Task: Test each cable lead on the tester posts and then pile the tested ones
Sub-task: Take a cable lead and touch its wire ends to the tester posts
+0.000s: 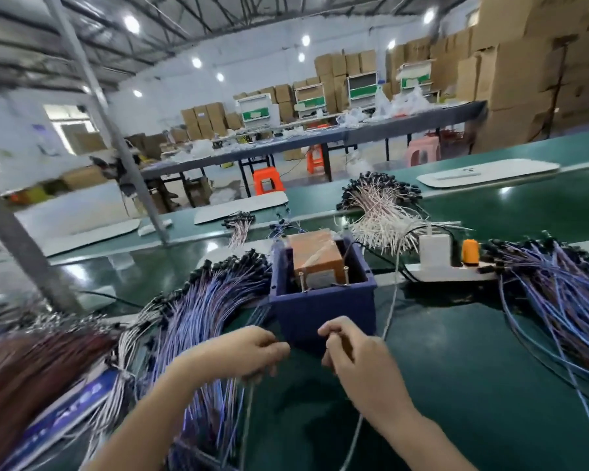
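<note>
A dark blue tester box (323, 307) stands in the middle of the green bench, with two metal posts (323, 277) rising at its near inside edge. Both my hands hover just in front of it. My left hand (252, 351) has its fingers curled round thin cable leads (249, 396) that hang down below it. My right hand (357, 355) pinches a thin wire end at its fingertips. A big fan of purple-blue leads (201, 321) lies to the left of the box. Another pile of purple-blue leads (558, 287) lies at the right.
A white power strip (453, 271) with a white adapter and an orange plug sits right of the box. A pile of white-pink leads (381, 212) lies behind it. Brown leads (31, 375) lie at the far left. A metal frame post (17, 246) rises at the left.
</note>
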Demonstrator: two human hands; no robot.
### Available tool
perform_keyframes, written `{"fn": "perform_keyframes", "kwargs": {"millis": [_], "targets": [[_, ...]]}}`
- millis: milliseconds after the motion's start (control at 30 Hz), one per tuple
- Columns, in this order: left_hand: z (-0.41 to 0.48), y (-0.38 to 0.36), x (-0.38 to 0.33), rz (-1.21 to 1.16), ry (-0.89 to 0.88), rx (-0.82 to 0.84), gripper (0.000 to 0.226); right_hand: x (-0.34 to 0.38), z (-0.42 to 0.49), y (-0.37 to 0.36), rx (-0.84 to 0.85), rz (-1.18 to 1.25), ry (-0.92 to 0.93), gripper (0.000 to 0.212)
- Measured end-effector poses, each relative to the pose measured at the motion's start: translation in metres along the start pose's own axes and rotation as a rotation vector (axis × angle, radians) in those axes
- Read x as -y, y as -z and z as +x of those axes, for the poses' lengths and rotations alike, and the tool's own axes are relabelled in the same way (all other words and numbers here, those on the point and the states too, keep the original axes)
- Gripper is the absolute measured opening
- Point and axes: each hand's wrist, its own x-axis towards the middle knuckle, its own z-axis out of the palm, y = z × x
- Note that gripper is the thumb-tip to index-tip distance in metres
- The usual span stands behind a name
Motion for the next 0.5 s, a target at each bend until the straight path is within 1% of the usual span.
{"fn": "perform_keyframes", "kwargs": {"millis": [33, 100, 133, 167, 200, 333, 433, 500], "targets": [[0.000, 0.007, 0.015, -0.003, 0.039, -0.103, 0.039, -0.005, 0.001, -0.003, -0.018, -0.112, 0.047, 0.019], [0.005, 0.021, 0.045, 0.009, 0.096, -0.422, 0.037, -0.013, 0.000, -0.006, -0.077, -0.277, 0.113, 0.015], [0.008, 0.027, 0.057, 0.025, 0.125, -0.596, 0.033, -0.016, -0.001, -0.006, -0.102, -0.310, 0.121, 0.014], [0.012, 0.033, 0.068, 0.029, 0.155, -0.726, 0.030, -0.019, -0.002, -0.005, -0.125, -0.319, 0.122, 0.014], [0.017, 0.039, 0.077, 0.026, 0.187, -0.798, 0.028, -0.021, -0.001, -0.004, -0.146, -0.317, 0.122, 0.014], [0.038, 0.060, 0.101, 0.039, 0.308, -0.870, 0.030, -0.021, 0.001, -0.003, -0.157, -0.332, 0.114, 0.013], [0.054, 0.067, 0.106, 0.051, 0.337, -0.839, 0.035, -0.022, 0.002, -0.004, -0.132, -0.340, 0.085, 0.012], [0.062, 0.069, 0.109, 0.036, 0.348, -0.817, 0.032, -0.023, 0.002, -0.005, -0.139, -0.333, 0.083, 0.013]]}}
